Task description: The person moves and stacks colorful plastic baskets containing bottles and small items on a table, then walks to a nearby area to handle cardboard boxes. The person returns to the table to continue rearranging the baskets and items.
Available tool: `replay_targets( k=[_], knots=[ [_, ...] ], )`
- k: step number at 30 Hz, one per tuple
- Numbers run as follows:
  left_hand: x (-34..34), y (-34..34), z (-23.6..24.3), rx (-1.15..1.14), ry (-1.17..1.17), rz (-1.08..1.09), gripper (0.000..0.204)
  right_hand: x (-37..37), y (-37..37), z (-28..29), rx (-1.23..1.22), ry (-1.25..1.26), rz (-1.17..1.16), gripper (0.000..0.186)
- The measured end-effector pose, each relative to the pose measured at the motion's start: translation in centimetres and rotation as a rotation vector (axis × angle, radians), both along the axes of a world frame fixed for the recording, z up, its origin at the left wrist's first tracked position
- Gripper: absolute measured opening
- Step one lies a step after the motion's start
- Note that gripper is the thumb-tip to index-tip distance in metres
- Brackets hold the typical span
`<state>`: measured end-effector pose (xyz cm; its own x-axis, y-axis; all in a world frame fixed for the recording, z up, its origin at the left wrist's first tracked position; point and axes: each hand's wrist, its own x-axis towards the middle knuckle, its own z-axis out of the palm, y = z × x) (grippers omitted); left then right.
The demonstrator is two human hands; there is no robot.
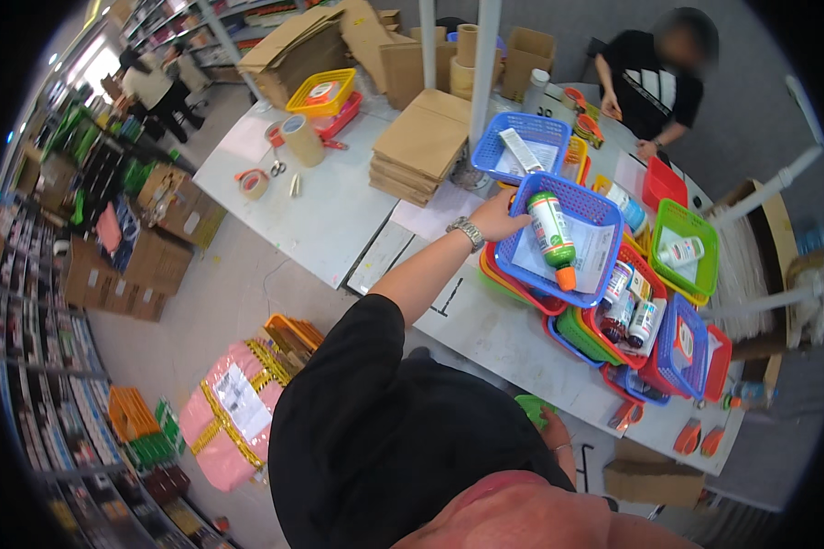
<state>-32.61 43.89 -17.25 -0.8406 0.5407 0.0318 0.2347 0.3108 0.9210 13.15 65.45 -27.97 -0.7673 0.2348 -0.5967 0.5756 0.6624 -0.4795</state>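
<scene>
My left hand (498, 220), a metal watch on its wrist, grips the left rim of a blue plastic basket (522, 265), thumb over the edge. Inside lie a white-and-green bottle with an orange cap (551, 229) and a printed sheet (591, 252). The basket sits on a stack of coloured baskets. Low beside my body, my right hand (557, 432) is closed on a green plastic thing (532, 409), mostly hidden by my torso; its kind cannot be made out. Just behind, another blue basket (494, 142) contains a white box (520, 151).
A red basket of bottles (648, 348) and a green basket (703, 274) stand at the right. Flat cardboard (421, 137) is piled by a post, with tape rolls (302, 139) further left. A person in black (655, 78) is across the table. A pink wrapped parcel (220, 448) lies lower left.
</scene>
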Motion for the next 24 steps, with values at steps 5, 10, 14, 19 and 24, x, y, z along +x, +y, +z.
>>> replay_targets(
  k=[5,10,14,19,24],
  knots=[
    [1.4,-1.4,-0.4,-0.061,0.037,0.003,0.073,-1.0,1.8,-1.2,-0.071,0.019,0.095,0.068],
    [-0.2,-1.2,-1.5,-0.054,0.116,0.247,0.058,-2.6,2.3,-1.0,-0.022,0.058,0.205,0.066],
    [0.0,-2.0,-3.5,-0.274,0.108,0.029,0.054,-5.1,1.3,-1.8,-0.066,0.031,0.208,0.069],
    [1.3,-4.5,-4.9,-0.14,0.036,-0.029,0.064,-8.7,-2.4,-1.5,-0.129,0.051,0.153,0.074],
    [1.5,-8.6,-5.3,-0.103,0.026,-0.145,0.077,-15.1,-8.4,-0.4,-0.278,0.367,-0.174,0.061]
  ],
)
